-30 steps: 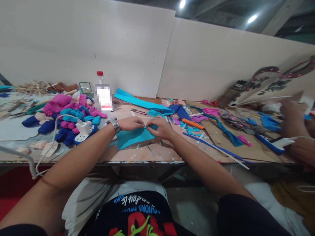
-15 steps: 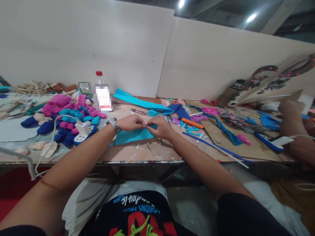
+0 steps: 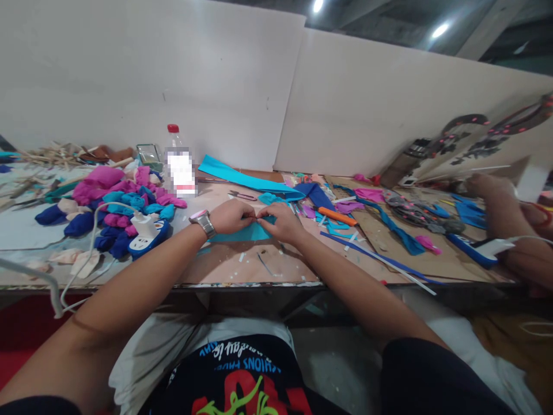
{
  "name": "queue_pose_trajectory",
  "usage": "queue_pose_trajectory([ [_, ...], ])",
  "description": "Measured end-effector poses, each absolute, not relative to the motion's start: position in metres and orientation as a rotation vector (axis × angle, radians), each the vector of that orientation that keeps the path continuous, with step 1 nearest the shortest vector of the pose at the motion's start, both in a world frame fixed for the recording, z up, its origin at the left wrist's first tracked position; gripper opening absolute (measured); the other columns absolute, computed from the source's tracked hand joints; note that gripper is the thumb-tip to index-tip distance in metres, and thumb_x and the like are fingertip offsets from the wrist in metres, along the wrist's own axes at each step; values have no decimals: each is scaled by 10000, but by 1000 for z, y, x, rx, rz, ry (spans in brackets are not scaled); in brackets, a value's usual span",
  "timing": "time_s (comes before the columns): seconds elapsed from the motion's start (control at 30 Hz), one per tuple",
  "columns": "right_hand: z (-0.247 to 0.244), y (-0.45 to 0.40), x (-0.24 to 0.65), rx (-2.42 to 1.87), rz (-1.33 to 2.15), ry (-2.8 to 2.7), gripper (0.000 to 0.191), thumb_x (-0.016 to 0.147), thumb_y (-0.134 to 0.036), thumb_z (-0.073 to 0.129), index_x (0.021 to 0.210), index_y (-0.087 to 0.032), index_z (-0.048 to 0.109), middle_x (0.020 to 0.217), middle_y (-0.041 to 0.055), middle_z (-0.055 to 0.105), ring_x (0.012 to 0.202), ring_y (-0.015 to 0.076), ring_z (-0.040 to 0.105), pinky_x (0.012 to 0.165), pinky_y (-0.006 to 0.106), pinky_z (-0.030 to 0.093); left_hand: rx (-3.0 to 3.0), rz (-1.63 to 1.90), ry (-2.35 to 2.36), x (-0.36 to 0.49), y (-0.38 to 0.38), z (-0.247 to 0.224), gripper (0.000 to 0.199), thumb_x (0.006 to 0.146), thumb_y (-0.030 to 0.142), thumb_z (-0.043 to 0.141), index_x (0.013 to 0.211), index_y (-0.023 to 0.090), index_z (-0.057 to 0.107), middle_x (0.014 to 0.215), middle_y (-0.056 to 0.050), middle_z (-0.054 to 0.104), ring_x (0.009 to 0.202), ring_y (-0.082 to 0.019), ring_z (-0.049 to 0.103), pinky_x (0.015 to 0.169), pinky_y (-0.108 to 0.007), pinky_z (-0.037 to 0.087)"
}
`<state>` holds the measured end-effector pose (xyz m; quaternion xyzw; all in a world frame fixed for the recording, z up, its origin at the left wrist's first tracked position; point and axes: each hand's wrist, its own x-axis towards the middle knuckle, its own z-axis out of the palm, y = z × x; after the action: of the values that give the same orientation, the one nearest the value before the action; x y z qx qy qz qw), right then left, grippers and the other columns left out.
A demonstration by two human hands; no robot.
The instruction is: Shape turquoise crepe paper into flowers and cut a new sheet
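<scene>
We hold the turquoise cloth over the middle of the surface, a little back from its front edge. Our left hand, with a watch on its wrist, pinches the top edge of the cloth between thumb and bent fingers. Our right hand is closed on the same edge, its fingertips almost meeting those of the left hand; whether they touch, we cannot tell. The cloth spreads below our fingers, partly hidden by them. Behind our hands lie the snips, and beyond those a long turquoise strip runs near the back edge. The orange cutter lies to the right of our right hand, among scraps. A blue ribbon and a white strip slant towards the front edge. To our left we have a heap of pink and blue bundles, with a power strip beside it and a red-capped bottle standing behind. Near the right edge, another person's hand is raised above the surface, by blue pieces.
</scene>
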<state>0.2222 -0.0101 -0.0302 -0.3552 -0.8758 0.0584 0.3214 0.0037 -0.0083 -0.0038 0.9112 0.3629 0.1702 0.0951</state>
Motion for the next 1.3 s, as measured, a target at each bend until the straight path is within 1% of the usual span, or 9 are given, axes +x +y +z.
queue_pose_trajectory([
  [0.13, -30, -10, 222, -964, 165, -2310, 73, 856, -215, 682, 895, -208, 744, 896, 58, 774, 899, 258, 665, 873, 412, 416, 2800, 490, 1115, 4, -7, -6, 265, 940, 314, 535, 895, 177, 757, 789, -62, 748, 670, -182, 583, 618, -304, 307],
  [0.37, -30, -10, 221, -976, 177, -2354, 89, 865, -200, 629, 893, -205, 713, 907, 59, 757, 938, 259, 632, 891, 411, 395, 2875, 491, 1098, 4, -5, -10, 242, 955, 310, 549, 950, 199, 763, 839, -62, 770, 727, -198, 644, 631, -308, 325],
  [0.63, -31, -10, 221, -1014, 182, -2393, 95, 865, -194, 576, 887, -202, 668, 922, 69, 737, 961, 265, 599, 898, 413, 357, 2883, 486, 1096, 6, -6, -14, 253, 974, 328, 539, 1030, 215, 759, 915, -64, 785, 809, -215, 690, 671, -302, 377],
  [0.73, -31, -10, 220, -1026, 183, -2394, 95, 866, -194, 565, 883, -204, 658, 911, 66, 724, 947, 261, 591, 889, 409, 352, 2874, 480, 1080, 7, -6, -13, 253, 976, 330, 534, 1028, 215, 752, 942, -58, 787, 821, -217, 692, 681, -303, 383],
  [0.87, -32, -10, 220, -1030, 186, -2384, 101, 871, -194, 554, 877, -208, 654, 923, 65, 723, 965, 263, 591, 898, 412, 349, 2850, 501, 1076, 7, -8, -11, 269, 981, 342, 518, 1016, 210, 750, 927, -58, 783, 804, -212, 683, 674, -301, 380],
  [1.1, -30, -10, 222, -1011, 190, -2348, 61, 852, -220, 626, 881, -212, 680, 923, 53, 747, 952, 254, 616, 905, 406, 368, 2819, 488, 1106, 7, -10, -10, 249, 925, 307, 532, 972, 188, 746, 899, -72, 775, 762, -213, 661, 650, -302, 369],
  [1.3, -31, -11, 220, -1017, 171, -2361, 94, 888, -222, 571, 864, -207, 661, 887, 61, 728, 931, 254, 596, 889, 417, 357, 2825, 495, 1094, 8, -8, -11, 252, 907, 291, 530, 982, 189, 749, 916, -79, 774, 782, -213, 662, 662, -297, 381],
])
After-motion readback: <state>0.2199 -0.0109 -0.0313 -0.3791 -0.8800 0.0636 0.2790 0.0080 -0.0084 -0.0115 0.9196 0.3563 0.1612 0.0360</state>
